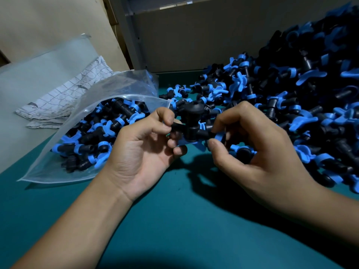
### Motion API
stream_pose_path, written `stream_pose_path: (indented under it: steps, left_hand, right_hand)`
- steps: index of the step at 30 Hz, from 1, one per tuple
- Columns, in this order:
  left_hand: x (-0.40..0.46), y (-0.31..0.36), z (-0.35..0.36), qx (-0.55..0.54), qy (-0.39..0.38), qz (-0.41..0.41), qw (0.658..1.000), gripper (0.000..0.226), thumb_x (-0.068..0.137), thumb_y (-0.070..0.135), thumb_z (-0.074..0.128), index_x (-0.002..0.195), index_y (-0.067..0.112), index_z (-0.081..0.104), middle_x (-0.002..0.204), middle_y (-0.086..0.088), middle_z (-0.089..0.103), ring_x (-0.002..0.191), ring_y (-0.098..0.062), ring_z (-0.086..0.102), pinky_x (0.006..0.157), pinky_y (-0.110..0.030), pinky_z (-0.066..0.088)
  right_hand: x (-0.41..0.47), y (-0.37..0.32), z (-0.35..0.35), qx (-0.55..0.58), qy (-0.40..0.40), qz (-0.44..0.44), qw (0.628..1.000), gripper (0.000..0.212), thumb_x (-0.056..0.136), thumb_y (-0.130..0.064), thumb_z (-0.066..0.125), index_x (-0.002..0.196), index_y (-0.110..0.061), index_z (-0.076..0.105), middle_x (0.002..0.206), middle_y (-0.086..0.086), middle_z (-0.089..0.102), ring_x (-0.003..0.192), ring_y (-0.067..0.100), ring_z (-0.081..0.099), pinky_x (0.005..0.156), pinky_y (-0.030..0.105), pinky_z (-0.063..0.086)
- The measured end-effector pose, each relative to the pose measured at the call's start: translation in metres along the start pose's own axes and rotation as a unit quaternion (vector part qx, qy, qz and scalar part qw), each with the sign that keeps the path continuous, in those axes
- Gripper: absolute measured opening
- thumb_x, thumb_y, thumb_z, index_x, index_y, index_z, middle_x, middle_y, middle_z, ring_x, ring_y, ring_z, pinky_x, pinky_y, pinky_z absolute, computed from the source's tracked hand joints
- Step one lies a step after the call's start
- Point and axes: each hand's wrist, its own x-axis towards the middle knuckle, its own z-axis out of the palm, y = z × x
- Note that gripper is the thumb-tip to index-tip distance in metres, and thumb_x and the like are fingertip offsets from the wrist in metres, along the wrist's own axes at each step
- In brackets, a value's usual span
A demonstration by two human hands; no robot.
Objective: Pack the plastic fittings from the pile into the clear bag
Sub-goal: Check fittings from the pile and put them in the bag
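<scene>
A black plastic fitting (191,121) with a blue handle hangs above the green table between both hands. My left hand (144,150) pinches its left stub between thumb and forefinger. My right hand (258,150) pinches its right end, near the blue part. A large pile of black and blue fittings (295,101) fills the right side and reaches behind my right hand. The clear bag (116,90) lies on its side at the left, mouth towards the hands, with several fittings (97,136) inside.
The green table (174,220) stretches in front of me. A stack of flat clear bags (35,78) and a folded patterned cloth (64,98) lie at the far left. A grey panel (194,39) stands behind the pile.
</scene>
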Motion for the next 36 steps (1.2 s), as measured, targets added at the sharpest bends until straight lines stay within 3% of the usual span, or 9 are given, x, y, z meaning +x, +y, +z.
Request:
stream_pose_path:
  steps: [5, 9, 12, 17, 20, 23, 27, 29, 36]
  left_hand:
    - [0.000, -0.003, 0.000, 0.128, 0.022, 0.042, 0.991, 0.016, 0.063, -0.001, 0.050, 0.062, 0.014, 0.054, 0.088, -0.012, 0.051, 0.072, -0.019, 0.046, 0.056, -0.030, 0.034]
    - [0.000, -0.002, -0.001, 0.147, 0.011, 0.037, 0.988, 0.009, 0.067, 0.009, 0.056, 0.073, 0.015, 0.061, 0.078, -0.008, 0.048, 0.065, -0.018, 0.043, 0.057, -0.032, 0.034]
    - [-0.001, 0.001, 0.000, 0.177, 0.024, 0.002, 0.984, 0.011, 0.081, 0.022, 0.058, 0.087, 0.016, 0.066, 0.067, -0.005, 0.044, 0.055, -0.018, 0.040, 0.053, -0.029, 0.037]
    - [0.000, 0.003, 0.005, 0.177, 0.041, 0.017, 0.983, 0.003, 0.088, 0.020, 0.068, 0.090, 0.019, 0.067, 0.067, -0.001, 0.041, 0.048, -0.015, 0.041, 0.049, -0.024, 0.035]
    - [0.001, 0.006, 0.002, 0.225, 0.112, 0.022, 0.968, 0.010, 0.090, 0.019, 0.066, 0.081, 0.022, 0.068, 0.060, 0.002, 0.038, 0.043, -0.013, 0.035, 0.044, -0.019, 0.026]
    - [0.002, 0.019, -0.005, 0.263, 0.178, 0.043, 0.947, 0.006, 0.085, 0.022, 0.065, 0.081, 0.018, 0.064, 0.062, -0.003, 0.033, 0.044, -0.013, 0.026, 0.043, -0.016, 0.020]
    - [0.001, 0.036, -0.024, 0.141, 0.331, 0.091, 0.929, 0.026, 0.089, 0.020, 0.055, 0.066, 0.024, 0.043, 0.056, 0.006, 0.020, 0.043, -0.010, 0.012, 0.038, -0.017, 0.011]
    - [-0.001, 0.039, -0.032, 0.077, 0.409, 0.104, 0.903, 0.029, 0.092, 0.019, 0.049, 0.067, 0.028, 0.035, 0.057, 0.007, 0.017, 0.042, -0.009, 0.010, 0.037, -0.019, 0.009]
    - [0.001, 0.045, -0.039, 0.023, 0.562, 0.170, 0.809, 0.025, 0.099, 0.012, 0.052, 0.077, 0.023, 0.051, 0.042, 0.009, 0.041, 0.035, -0.007, 0.019, 0.037, -0.016, 0.013]
  right_hand:
    - [0.002, 0.000, 0.000, -0.058, 0.012, 0.010, 0.998, 0.023, 0.077, 0.003, 0.074, 0.088, -0.011, 0.059, 0.094, 0.001, 0.053, 0.087, 0.018, 0.054, 0.079, 0.020, 0.041]
    - [0.000, 0.000, 0.001, -0.030, 0.010, 0.034, 0.999, 0.019, 0.084, -0.007, 0.071, 0.093, -0.014, 0.056, 0.087, -0.003, 0.054, 0.081, 0.019, 0.053, 0.073, 0.018, 0.040]
    - [-0.001, 0.002, 0.002, -0.003, -0.001, 0.072, 0.997, 0.010, 0.095, -0.020, 0.064, 0.097, -0.020, 0.054, 0.081, -0.004, 0.058, 0.072, 0.021, 0.054, 0.065, 0.025, 0.042]
    - [-0.001, 0.006, 0.005, 0.014, -0.031, 0.086, 0.996, 0.011, 0.095, -0.029, 0.062, 0.098, -0.024, 0.052, 0.077, -0.005, 0.061, 0.053, 0.015, 0.045, 0.050, 0.023, 0.036]
    - [-0.002, 0.003, 0.007, 0.012, -0.091, 0.066, 0.994, 0.017, 0.099, -0.038, 0.063, 0.104, -0.024, 0.055, 0.075, 0.001, 0.064, 0.059, 0.020, 0.054, 0.055, 0.031, 0.043]
    - [-0.002, 0.001, 0.006, -0.030, -0.141, 0.029, 0.989, 0.017, 0.097, -0.039, 0.063, 0.104, -0.024, 0.059, 0.083, -0.008, 0.065, 0.072, 0.013, 0.061, 0.062, 0.020, 0.044]
    - [-0.001, -0.001, 0.006, -0.081, -0.157, -0.009, 0.984, 0.007, 0.099, -0.033, 0.060, 0.100, -0.026, 0.061, 0.091, -0.016, 0.061, 0.086, 0.006, 0.062, 0.076, 0.020, 0.045]
    - [-0.001, -0.001, 0.006, -0.084, -0.152, -0.004, 0.985, 0.005, 0.099, -0.032, 0.059, 0.100, -0.027, 0.061, 0.092, -0.015, 0.061, 0.088, 0.008, 0.062, 0.077, 0.023, 0.046]
    - [-0.001, -0.004, 0.005, -0.095, -0.143, 0.008, 0.985, 0.005, 0.097, -0.028, 0.060, 0.099, -0.025, 0.062, 0.091, -0.013, 0.063, 0.086, 0.011, 0.063, 0.076, 0.026, 0.046]
